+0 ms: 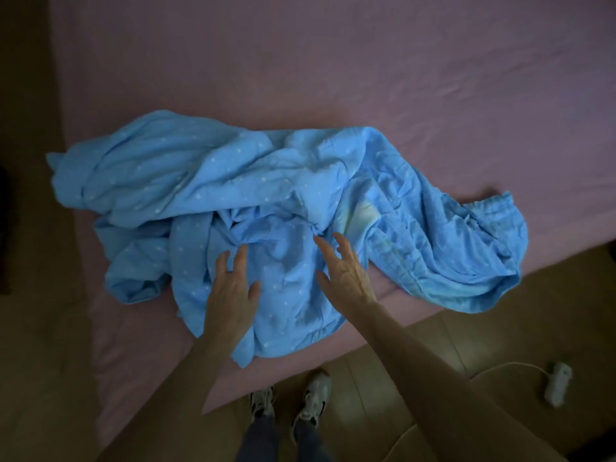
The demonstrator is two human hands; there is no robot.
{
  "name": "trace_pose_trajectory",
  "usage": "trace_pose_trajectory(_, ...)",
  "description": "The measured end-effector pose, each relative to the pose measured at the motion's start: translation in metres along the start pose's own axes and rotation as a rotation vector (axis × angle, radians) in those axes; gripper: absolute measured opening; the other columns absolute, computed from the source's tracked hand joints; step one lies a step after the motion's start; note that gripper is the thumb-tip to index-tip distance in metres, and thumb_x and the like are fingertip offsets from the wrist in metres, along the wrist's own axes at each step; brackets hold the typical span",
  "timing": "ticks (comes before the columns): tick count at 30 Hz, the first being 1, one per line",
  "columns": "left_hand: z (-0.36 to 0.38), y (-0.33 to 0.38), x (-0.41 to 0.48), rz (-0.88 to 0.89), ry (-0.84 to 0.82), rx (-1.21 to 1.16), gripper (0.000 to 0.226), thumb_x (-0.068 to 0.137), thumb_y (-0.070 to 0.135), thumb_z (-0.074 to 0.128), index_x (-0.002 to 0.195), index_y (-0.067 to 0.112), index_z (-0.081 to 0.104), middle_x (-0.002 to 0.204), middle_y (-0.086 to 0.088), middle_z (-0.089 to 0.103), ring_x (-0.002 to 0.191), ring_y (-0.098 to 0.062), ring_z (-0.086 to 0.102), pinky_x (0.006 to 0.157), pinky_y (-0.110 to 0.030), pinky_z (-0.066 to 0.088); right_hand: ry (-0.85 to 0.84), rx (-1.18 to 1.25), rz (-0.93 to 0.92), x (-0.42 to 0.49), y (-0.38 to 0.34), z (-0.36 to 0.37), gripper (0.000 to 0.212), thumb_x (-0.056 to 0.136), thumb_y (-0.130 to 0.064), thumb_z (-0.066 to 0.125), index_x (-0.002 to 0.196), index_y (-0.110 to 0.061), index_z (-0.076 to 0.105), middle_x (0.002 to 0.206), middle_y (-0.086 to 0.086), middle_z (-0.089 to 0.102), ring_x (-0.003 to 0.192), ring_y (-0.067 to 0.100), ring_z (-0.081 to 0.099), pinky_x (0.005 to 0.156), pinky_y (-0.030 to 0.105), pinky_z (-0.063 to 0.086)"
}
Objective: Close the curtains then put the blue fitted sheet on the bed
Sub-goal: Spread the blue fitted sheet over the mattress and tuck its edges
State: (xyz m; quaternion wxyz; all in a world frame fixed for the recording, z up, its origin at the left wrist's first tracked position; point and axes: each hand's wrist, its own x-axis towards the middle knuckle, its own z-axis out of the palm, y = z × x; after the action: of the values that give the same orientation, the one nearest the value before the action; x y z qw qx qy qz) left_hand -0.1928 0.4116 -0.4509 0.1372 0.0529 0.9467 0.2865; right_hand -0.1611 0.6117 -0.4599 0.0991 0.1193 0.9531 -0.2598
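Note:
The blue fitted sheet, dotted with small white spots, lies crumpled in a heap near the corner of the bed, which is covered in pink. Its gathered elastic edge shows at the right end. My left hand hovers over the near part of the heap with fingers spread and relaxed. My right hand reaches over the middle of the heap, fingers spread and slightly bent, holding nothing. The room is dim. No curtains are in view.
I stand at the bed's corner; my two shoes are on the wooden floor. A white power strip with its cable lies on the floor at the lower right. A dark strip of floor runs along the bed's left side.

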Motion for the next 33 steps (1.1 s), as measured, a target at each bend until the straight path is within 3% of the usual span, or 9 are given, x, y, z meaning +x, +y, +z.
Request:
trace_pose_trajectory(5, -0.029, -0.011, 0.031, 0.015, 0.133, -0.052, 0.078, 0.085, 0.012, 0.065, 0.149, 0.018, 0.02, 0.147, -0.018, 0.023, 0.129, -0.032, 0.035, 0.095, -0.044, 0.043, 0.031, 0.032, -0.031, 0.039, -0.022, -0.001, 0.076, 0.086, -0.021, 0.062, 0.149, -0.033, 0.02, 0.156, 0.006, 0.009, 0.122, 0.029, 0.048, 0.085, 0.042, 0.052)
trace_pose_trajectory(10, -0.055, -0.017, 0.069, 0.052, 0.209, -0.058, 0.083, 0.084, 0.012, 0.066, 0.15, 0.02, 0.017, 0.15, -0.019, 0.019, 0.131, -0.036, 0.035, 0.099, -0.043, 0.04, 0.072, -0.029, -0.06, 0.078, -0.053, -0.015, 0.085, 0.086, -0.019, 0.063, 0.15, -0.037, 0.009, 0.158, 0.006, 0.006, 0.091, 0.031, 0.063, 0.075, 0.042, 0.054)
trace_pose_trajectory(16, -0.057, -0.02, 0.1, 0.029, 0.206, -0.026, 0.086, 0.084, 0.014, 0.066, 0.15, 0.023, 0.012, 0.154, -0.016, 0.012, 0.127, -0.038, 0.041, 0.093, -0.044, 0.045, -0.024, -0.129, -0.131, 0.126, -0.083, -0.008, 0.093, 0.085, -0.02, 0.065, 0.149, -0.039, 0.0, 0.159, 0.005, -0.001, 0.094, 0.037, 0.062, 0.079, 0.042, 0.051)
trace_pose_trajectory(19, -0.045, -0.023, 0.112, 0.026, 0.193, -0.04, 0.086, 0.083, 0.017, 0.066, 0.15, 0.019, 0.012, 0.154, -0.017, 0.014, 0.131, -0.037, 0.037, 0.097, -0.046, 0.042, -0.084, -0.156, -0.165, 0.146, -0.083, 0.001, 0.093, 0.084, -0.02, 0.066, 0.15, -0.033, 0.001, 0.152, 0.011, 0.019, 0.105, 0.038, 0.057, 0.086, 0.044, 0.047)
trace_pose_trajectory(23, -0.028, -0.026, 0.116, -0.021, 0.195, -0.078, 0.091, 0.077, 0.019, 0.071, 0.15, 0.012, 0.018, 0.15, -0.02, 0.022, 0.133, -0.037, 0.033, 0.104, -0.046, 0.037, -0.133, -0.251, -0.184, 0.153, -0.076, 0.011, 0.069, 0.084, -0.026, 0.066, 0.142, -0.023, 0.029, 0.124, 0.013, 0.045, 0.105, 0.04, 0.053, 0.093, 0.044, 0.039)
trace_pose_trajectory(28, -0.024, -0.027, 0.119, -0.263, 0.236, 0.09, 0.108, 0.073, 0.03, 0.078, 0.15, 0.03, 0.003, 0.155, -0.021, -0.006, 0.13, -0.045, 0.032, 0.101, -0.053, 0.04, -0.053, -0.406, -0.292, 0.159, -0.065, 0.0, 0.052, 0.08, -0.027, 0.069, 0.125, -0.015, 0.046, 0.102, 0.015, 0.062, 0.094, 0.038, 0.057, 0.088, 0.043, 0.042)
trace_pose_trajectory(30, -0.024, -0.029, 0.133, -0.332, 0.188, 0.184, 0.088, 0.076, 0.029, 0.073, 0.146, 0.033, 0.02, 0.154, -0.021, 0.003, 0.123, -0.046, 0.039, 0.099, -0.052, 0.041, -0.054, -0.448, -0.33, 0.166, -0.058, -0.011, 0.039, 0.081, -0.016, 0.064, 0.117, -0.013, 0.052, 0.092, 0.015, 0.066, 0.089, 0.038, 0.06, 0.085, 0.042, 0.043)
trace_pose_trajectory(33, -0.018, -0.014, 0.16, -0.289, 0.186, 0.299, 0.036, 0.079, 0.013, 0.064, 0.114, 0.015, 0.057, 0.128, -0.02, 0.044, 0.112, -0.042, 0.047, 0.091, -0.051, 0.041, 0.035, -0.514, -0.407, 0.172, -0.045, -0.024, 0.02, 0.069, -0.001, 0.067, 0.087, -0.008, 0.063, 0.074, 0.015, 0.065, 0.07, 0.037, 0.061, 0.069, 0.036, 0.048)
